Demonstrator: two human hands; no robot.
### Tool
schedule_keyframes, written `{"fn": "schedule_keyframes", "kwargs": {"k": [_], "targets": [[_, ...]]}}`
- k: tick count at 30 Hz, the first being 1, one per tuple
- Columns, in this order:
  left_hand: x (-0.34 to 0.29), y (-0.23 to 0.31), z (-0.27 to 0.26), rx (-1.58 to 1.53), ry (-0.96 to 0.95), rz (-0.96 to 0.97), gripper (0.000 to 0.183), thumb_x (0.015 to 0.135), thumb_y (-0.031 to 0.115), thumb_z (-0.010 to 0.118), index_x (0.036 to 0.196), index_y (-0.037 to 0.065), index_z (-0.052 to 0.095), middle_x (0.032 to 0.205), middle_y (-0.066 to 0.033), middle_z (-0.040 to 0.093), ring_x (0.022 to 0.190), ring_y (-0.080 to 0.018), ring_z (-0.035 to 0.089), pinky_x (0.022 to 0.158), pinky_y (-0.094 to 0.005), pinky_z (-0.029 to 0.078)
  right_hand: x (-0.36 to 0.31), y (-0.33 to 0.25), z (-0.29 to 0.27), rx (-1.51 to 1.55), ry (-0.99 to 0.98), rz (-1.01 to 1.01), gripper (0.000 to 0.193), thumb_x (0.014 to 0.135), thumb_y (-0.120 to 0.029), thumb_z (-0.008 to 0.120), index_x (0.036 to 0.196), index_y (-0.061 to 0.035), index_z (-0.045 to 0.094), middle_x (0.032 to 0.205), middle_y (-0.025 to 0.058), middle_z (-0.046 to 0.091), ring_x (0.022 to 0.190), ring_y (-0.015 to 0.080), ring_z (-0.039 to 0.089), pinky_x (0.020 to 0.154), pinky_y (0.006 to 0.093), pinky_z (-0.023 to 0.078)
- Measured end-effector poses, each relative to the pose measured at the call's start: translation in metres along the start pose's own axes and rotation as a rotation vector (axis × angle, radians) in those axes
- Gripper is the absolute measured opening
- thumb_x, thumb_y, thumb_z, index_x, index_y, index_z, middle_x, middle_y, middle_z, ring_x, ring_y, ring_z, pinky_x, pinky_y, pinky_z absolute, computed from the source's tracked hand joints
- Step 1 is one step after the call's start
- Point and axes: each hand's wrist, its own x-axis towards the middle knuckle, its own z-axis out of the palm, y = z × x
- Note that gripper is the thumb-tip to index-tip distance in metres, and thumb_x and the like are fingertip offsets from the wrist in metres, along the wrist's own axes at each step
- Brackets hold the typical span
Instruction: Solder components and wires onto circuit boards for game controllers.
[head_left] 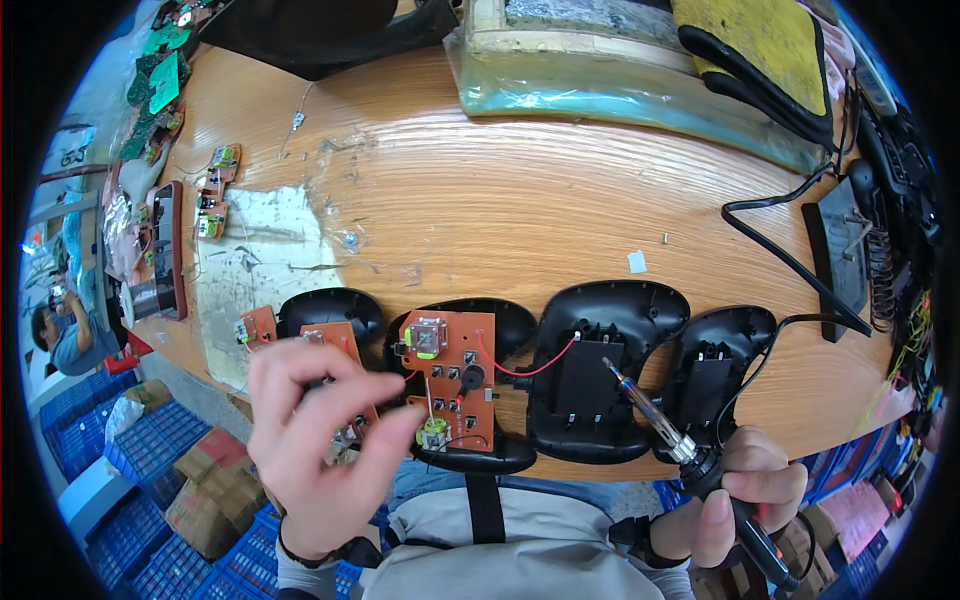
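One left hand [310, 430] is being held, in the head view, just beside a brown circuit board [456, 388], thumb and index fingertip being kept slightly apart, with nothing seen between them. The board, fitted with push buttons and clear-and-green parts, is being supported on a black shell [512, 342] at the near edge of the counter [520, 210]. A second brown board [333, 335] is being partly hidden behind the same hand. A soldering iron [655, 415] is being gripped by the right hand [752, 488], the fingers being wrapped around its dark handle. Its tip is being pointed up and to the left, over a large black shell [655, 310]; whether contact is being made cannot be told. From the circuit board, a red wire [535, 373] is being extended toward that large shell. To the right, a smaller black shell [740, 335] is being partly crossed by a black cable [775, 262]. The counter's far side is being occupied by a yellow-and-black cloth item [750, 50], laid over a plastic-wrapped block [590, 90].
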Motion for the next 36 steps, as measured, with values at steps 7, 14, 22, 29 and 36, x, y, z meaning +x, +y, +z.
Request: {"fn": "schedule_keyframes", "kwargs": {"k": [7, 14, 22, 29, 36], "targets": [[-0.036, 0.012, 0.003, 0.142, -0.155, 0.005, 0.031, 0.055, 0.007, 0.076, 0.082, 0.006, 0.062, 0.078, -0.0057, 0.051, 0.077, -0.0254, 0.047, 0.071, -0.0363, 0.038, -0.004, 0.0, 0.0, 0.058, 0.037, -0.011, 0.023, 0.066, -0.013, 0.059, 0.074, -0.0032, 0.04, 0.048, 0.0021, 0.034, 0.04, 0.0086, 0.026, 0.042, 0.0254, 0.018], [-0.039, 0.011, 0.006, 0.12, -0.072, 0.058, 0.024, 0.059, -0.006, 0.069, 0.079, 0.003, 0.059, 0.078, -0.0069, 0.052, 0.075, -0.0236, 0.05, 0.066, -0.0323, 0.039, -0.011, -0.004, -0.005, 0.052, 0.07, -0.008, 0.023, 0.066, -0.014, 0.059, 0.073, -0.0039, 0.039, 0.048, 0.0019, 0.035, 0.04, 0.008, 0.025, 0.042, 0.0253, 0.018], [-0.019, 0.032, 0.017, -0.247, -0.203, -0.011, 0.018, 0.065, -0.005, 0.069, 0.08, -0.001, 0.06, 0.069, -0.0099, 0.061, 0.061, -0.0188, 0.058, 0.054, -0.0261, 0.044, -0.018, -0.007, -0.009, 0.051, 0.168, 0.027, 0.023, 0.066, -0.015, 0.058, 0.074, -0.0043, 0.039, 0.049, 0.0013, 0.035, 0.041, 0.0075, 0.026, 0.042, 0.0256, 0.018], [-0.003, 0.034, 0.037, -0.357, -0.273, 0.081, 0.018, 0.066, -0.006, 0.067, 0.083, 0.0, 0.067, 0.078, -0.0097, 0.063, 0.068, -0.016, 0.06, 0.058, -0.0245, 0.046, -0.021, -0.005, -0.014, 0.06, 0.145, 0.05, 0.023, 0.066, -0.015, 0.058, 0.075, -0.0051, 0.04, 0.053, 0.0017, 0.037, 0.042, 0.0077, 0.027, 0.042, 0.0256, 0.019], [0.001, 0.039, 0.041, -0.31, -0.366, 0.084, 0.025, 0.068, -0.01, 0.061, 0.088, 0.004, 0.067, 0.077, -0.0076, 0.055, 0.063, -0.0168, 0.053, 0.054, -0.0254, 0.042, -0.021, -0.002, -0.02, 0.057, 0.071, 0.042, 0.024, 0.066, -0.015, 0.059, 0.075, -0.0048, 0.039, 0.052, 0.0027, 0.037, 0.042, 0.0085, 0.026, 0.042, 0.0262, 0.019]]}}
